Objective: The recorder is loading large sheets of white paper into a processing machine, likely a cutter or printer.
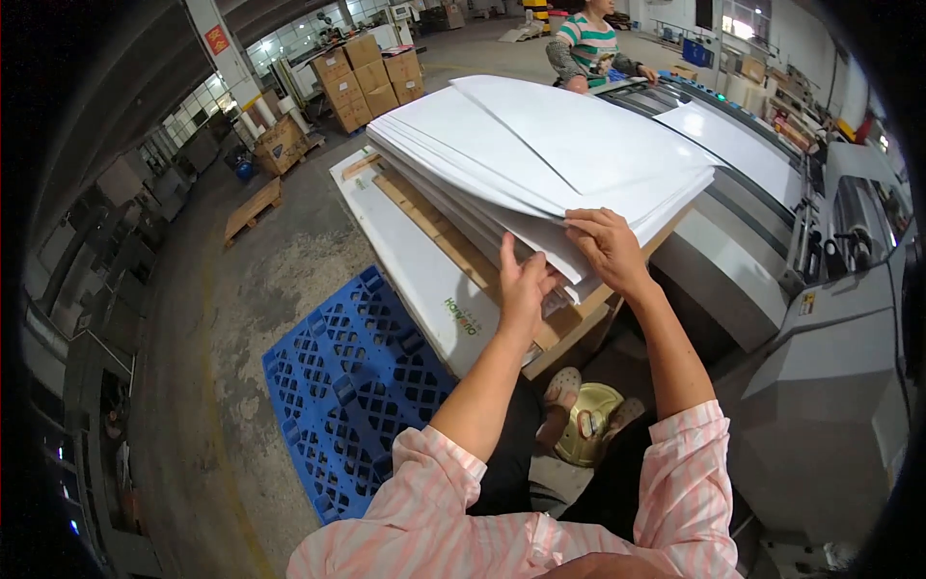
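Observation:
A thick stack of large white paper sheets (540,145) lies in front of me on a wooden board. Its near corner is lifted and fanned into several layers. My right hand (608,249) pinches the edge of the upper sheets at that corner. Just left of it, my left hand (526,285) is at the lower layers, thumb raised and apart from the fingers; its fingertips are partly hidden by the paper edges. One upper sheet overlaps the others along a dark slanting gap.
Right of the stack stands a grey machine (820,357) with a feed table holding another white sheet (733,145). A blue plastic pallet (347,386) lies on the floor at left. A person in a striped shirt (588,43) is beyond the stack. Cardboard boxes (367,77) stand far left.

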`<move>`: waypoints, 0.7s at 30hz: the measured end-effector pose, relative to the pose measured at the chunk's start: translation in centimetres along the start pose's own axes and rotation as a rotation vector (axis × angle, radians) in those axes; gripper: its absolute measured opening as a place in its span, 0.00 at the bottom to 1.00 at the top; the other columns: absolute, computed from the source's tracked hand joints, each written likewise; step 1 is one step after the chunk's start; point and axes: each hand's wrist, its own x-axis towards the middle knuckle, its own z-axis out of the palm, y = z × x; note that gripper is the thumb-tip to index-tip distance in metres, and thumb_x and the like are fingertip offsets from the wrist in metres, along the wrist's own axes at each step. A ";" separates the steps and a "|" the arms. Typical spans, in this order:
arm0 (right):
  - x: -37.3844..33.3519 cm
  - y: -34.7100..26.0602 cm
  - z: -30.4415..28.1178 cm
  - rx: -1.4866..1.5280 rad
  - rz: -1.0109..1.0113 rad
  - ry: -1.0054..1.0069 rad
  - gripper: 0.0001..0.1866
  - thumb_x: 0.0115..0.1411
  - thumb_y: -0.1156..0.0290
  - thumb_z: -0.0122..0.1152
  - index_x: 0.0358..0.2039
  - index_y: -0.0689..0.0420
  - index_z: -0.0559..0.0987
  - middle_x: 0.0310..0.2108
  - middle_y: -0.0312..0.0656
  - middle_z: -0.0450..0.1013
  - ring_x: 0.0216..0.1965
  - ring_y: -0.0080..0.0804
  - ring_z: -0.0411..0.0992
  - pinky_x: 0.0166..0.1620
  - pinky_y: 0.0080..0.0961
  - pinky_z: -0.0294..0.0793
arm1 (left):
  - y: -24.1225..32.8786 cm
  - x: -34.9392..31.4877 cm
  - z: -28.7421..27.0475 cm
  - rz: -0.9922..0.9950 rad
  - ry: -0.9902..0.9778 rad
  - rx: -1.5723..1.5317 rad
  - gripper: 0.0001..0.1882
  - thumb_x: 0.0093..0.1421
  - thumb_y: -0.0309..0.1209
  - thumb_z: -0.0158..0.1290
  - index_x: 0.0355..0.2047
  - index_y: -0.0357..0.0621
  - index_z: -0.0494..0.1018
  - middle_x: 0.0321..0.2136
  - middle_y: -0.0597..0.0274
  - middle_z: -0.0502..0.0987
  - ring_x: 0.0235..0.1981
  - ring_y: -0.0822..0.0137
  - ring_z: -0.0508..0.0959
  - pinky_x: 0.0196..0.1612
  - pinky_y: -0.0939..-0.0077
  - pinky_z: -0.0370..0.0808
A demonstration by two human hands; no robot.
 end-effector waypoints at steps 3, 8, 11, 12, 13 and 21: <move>0.0 -0.7 0.2 -0.051 -0.069 -0.034 0.13 0.50 0.74 0.57 0.39 0.56 0.76 0.39 0.41 0.73 0.39 0.40 0.68 0.45 0.31 0.64 | 0.3 0.7 -0.8 0.010 -0.036 -0.063 0.38 0.59 0.23 0.44 0.61 0.40 0.32 0.39 0.49 0.69 0.38 0.61 0.74 0.38 0.69 0.75; -0.4 -0.8 -0.7 -0.032 -0.014 -0.040 0.13 0.50 0.75 0.57 0.38 0.55 0.76 0.36 0.38 0.74 0.37 0.36 0.69 0.39 0.29 0.70 | 0.2 1.1 -1.1 -0.020 -0.112 -0.071 0.28 0.59 0.25 0.46 0.56 0.30 0.46 0.38 0.53 0.70 0.37 0.65 0.74 0.38 0.72 0.76; -1.2 -0.1 -0.4 -0.138 0.035 -0.110 0.12 0.51 0.75 0.56 0.38 0.55 0.76 0.35 0.38 0.74 0.37 0.36 0.69 0.39 0.29 0.70 | -0.1 1.2 -0.9 -0.016 -0.104 -0.054 0.23 0.59 0.26 0.47 0.51 0.31 0.54 0.38 0.54 0.70 0.36 0.66 0.75 0.37 0.73 0.76; -1.4 0.2 -0.2 -0.141 0.039 -0.108 0.12 0.51 0.75 0.56 0.38 0.55 0.76 0.35 0.38 0.74 0.37 0.36 0.69 0.39 0.29 0.70 | -0.3 1.2 -0.9 -0.004 -0.079 -0.049 0.21 0.59 0.27 0.47 0.49 0.31 0.57 0.38 0.55 0.70 0.36 0.67 0.75 0.37 0.74 0.76; -1.7 0.4 0.1 -0.169 0.024 -0.095 0.13 0.49 0.76 0.56 0.38 0.54 0.76 0.35 0.37 0.74 0.37 0.35 0.69 0.39 0.29 0.71 | -0.4 1.1 -0.9 -0.007 -0.082 -0.048 0.21 0.59 0.27 0.47 0.49 0.31 0.57 0.38 0.55 0.70 0.36 0.67 0.75 0.37 0.74 0.76; -1.2 -0.6 -0.6 -0.243 -0.154 -0.085 0.20 0.40 0.77 0.57 0.39 0.53 0.76 0.42 0.36 0.71 0.38 0.35 0.69 0.41 0.28 0.71 | -0.8 1.6 -1.1 0.004 -0.032 0.051 0.31 0.57 0.35 0.52 0.52 0.27 0.52 0.36 0.54 0.69 0.33 0.67 0.74 0.32 0.75 0.75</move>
